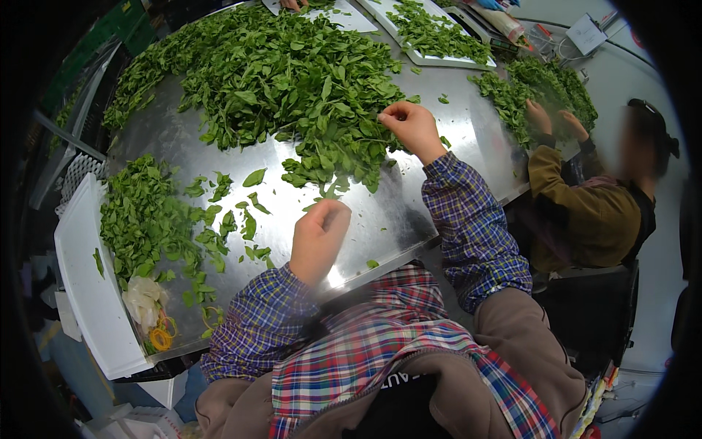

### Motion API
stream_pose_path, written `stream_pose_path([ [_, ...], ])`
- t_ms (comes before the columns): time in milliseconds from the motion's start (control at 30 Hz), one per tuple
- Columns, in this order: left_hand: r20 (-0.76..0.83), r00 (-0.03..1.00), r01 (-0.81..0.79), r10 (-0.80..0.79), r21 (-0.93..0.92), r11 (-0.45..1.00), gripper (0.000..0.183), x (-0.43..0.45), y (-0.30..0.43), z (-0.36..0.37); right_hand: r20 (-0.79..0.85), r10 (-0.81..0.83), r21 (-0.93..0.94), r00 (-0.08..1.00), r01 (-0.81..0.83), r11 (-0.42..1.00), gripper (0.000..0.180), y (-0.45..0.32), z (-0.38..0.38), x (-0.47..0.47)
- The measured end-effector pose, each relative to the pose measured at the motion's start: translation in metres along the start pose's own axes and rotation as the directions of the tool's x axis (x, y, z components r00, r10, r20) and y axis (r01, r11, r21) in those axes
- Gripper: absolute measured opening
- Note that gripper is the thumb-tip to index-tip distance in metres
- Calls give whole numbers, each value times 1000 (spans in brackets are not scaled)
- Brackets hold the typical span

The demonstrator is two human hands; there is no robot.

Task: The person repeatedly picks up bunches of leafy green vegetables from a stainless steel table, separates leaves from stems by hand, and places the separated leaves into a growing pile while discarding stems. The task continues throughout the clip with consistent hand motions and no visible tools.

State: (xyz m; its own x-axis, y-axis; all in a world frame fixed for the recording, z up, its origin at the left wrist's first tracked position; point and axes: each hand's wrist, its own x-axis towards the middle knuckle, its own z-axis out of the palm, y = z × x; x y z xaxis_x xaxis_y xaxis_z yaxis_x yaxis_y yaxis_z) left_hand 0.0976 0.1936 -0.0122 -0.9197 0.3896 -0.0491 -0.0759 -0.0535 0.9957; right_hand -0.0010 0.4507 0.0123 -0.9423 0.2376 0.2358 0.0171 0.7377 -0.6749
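Observation:
A large heap of green leafy sprigs (285, 71) covers the far part of a stainless steel table (406, 203). My right hand (412, 130) is at the heap's near right edge, thumb and forefinger pinched together; whether a stem is between them is too small to tell. Closer to me, my left hand (321, 241) hovers over the bare metal with its fingers curled. Blurred leaves (333, 187) show just beyond its fingertips, and I cannot tell whether it grips them. Loose picked leaves (249, 225) are scattered to its left, beside a smaller leaf pile (148, 219).
A white board (90, 285) edges the table's left end. Near it lie a clear plastic bag (143, 300) and yellow rubber bands (162, 336). A white tray (485, 64) of leaves sits at the far right. A co-worker (592, 214) handles another leaf pile (521, 93); another person's hand (294, 4) shows at the top.

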Motion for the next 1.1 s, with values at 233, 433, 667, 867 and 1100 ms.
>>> stream_pose_path([
  [233, 11, 997, -71, 70, 74, 995, 12, -2, 0, -1, 25, 148, 41, 989, -149, 988, 28, -14, 22, 8],
  [433, 20, 996, -86, 85, 102, 991, 14, -1, -6, -2, 75, 113, 409, 991, -134, 903, 17, -15, 19, -15],
  [667, 7, 995, -102, 102, 105, 989, 13, 3, -3, -5, -47, -288, 127, 957, 291, 948, 11, -52, 8, -63],
  [867, -150, 982, 82, -113, -199, 977, 16, 16, 5, -23, -7, -538, 7, 843, 538, 843, 11, -68, 19, -103],
  [1100, -198, 980, 54, -23, 153, 987, 24, 33, -3, -51, 95, -699, -34, 709, 704, 709, 14, -66, 33, -126],
])
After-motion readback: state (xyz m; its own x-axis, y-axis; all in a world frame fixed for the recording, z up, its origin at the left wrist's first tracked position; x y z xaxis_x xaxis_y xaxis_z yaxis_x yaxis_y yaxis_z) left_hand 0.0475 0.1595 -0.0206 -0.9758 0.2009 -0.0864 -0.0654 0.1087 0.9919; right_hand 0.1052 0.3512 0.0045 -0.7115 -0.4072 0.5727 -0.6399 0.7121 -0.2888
